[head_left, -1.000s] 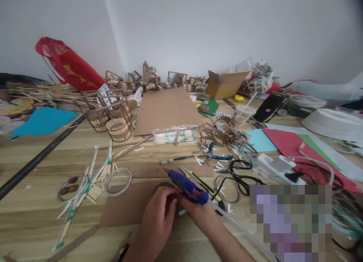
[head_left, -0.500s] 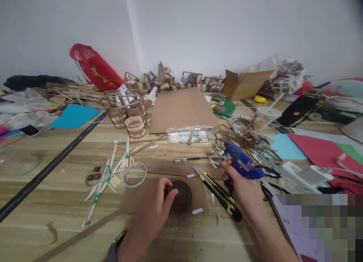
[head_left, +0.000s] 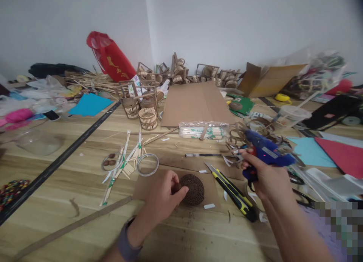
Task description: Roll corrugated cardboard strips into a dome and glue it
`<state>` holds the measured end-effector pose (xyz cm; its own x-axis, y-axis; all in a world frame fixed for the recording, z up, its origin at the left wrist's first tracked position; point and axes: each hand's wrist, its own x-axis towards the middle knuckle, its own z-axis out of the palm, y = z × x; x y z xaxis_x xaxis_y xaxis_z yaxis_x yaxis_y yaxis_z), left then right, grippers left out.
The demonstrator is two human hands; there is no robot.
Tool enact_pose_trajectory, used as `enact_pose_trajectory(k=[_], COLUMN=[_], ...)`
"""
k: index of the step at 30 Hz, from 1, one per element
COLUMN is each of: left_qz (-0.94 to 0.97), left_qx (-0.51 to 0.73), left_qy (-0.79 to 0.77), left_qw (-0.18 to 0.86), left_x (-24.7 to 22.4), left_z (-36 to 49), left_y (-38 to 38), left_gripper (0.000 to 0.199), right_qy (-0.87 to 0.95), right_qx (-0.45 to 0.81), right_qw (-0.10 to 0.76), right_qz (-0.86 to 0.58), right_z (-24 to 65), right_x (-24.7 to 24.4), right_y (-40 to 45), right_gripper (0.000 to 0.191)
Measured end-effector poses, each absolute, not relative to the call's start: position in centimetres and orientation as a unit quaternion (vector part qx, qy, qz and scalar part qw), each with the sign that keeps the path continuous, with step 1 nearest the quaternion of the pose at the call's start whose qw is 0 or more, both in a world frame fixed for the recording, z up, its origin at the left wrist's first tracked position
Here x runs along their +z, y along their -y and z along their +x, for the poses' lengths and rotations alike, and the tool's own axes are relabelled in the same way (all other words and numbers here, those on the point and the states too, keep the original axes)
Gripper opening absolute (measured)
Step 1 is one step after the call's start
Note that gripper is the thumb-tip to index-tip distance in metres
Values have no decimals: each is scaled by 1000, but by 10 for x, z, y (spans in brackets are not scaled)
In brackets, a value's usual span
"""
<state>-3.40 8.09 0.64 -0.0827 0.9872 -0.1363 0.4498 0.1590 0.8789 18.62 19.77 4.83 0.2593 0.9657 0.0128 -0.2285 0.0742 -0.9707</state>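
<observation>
On a flat piece of cardboard (head_left: 147, 178) lies a round, dark brown coiled disc (head_left: 193, 190). My left hand (head_left: 166, 190) is at the disc's left edge, thumb and fingers closed on a small brown piece (head_left: 176, 187) that the fingers partly hide. Its thumb tip reaches over the disc's edge. A blue hot glue gun (head_left: 266, 150) with a small red light is gripped in my right hand (head_left: 263, 171), raised to the right of the disc. Between the disc and that hand lies a yellow and black utility knife (head_left: 231, 192).
Beyond the hands are a pen (head_left: 202, 155), a wrapped bundle of sticks (head_left: 201, 131) and a large cardboard sheet (head_left: 195, 103). Rings (head_left: 148, 164) and loose sticks lie left. Small slatted buckets (head_left: 148, 119) stand behind them. Tangled brown strips (head_left: 238, 137) and a plastic cup (head_left: 292, 116) sit right.
The view has shifted, so the table's things appear farther right. The glue gun has moved slightly away from the disc, to the right. My left hand keeps its pinch at the disc's edge.
</observation>
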Motion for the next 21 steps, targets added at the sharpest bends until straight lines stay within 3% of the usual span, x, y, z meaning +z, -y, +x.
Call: enact_pose_trajectory(k=[3,6,8,17,21], left_qz=[547,574,585,599,550], left_qx=[321,309,309,356,397], left_qy=[-646,-684,-702,-668,-684], left_qw=[425,328,264,260,269], left_x=[6,4,2,-4,-3], left_z=[-32,-31,-33,-49,-54], left_y=[-79,-79,-78,-75,-77], left_gripper=[15,12,10,27,26], right_qy=[446,552,588,610,597], right_qx=[491,441,418,450,445], right_qw=[539,397,356,331,354], right_qz=[-519,-585,-594,-562,-566], right_z=[180,178,178,173,172], right_x=[39,29,22,8,1], right_y=[-183,-168,-160,-142,-138], right_gripper=[27,20,18,17,19])
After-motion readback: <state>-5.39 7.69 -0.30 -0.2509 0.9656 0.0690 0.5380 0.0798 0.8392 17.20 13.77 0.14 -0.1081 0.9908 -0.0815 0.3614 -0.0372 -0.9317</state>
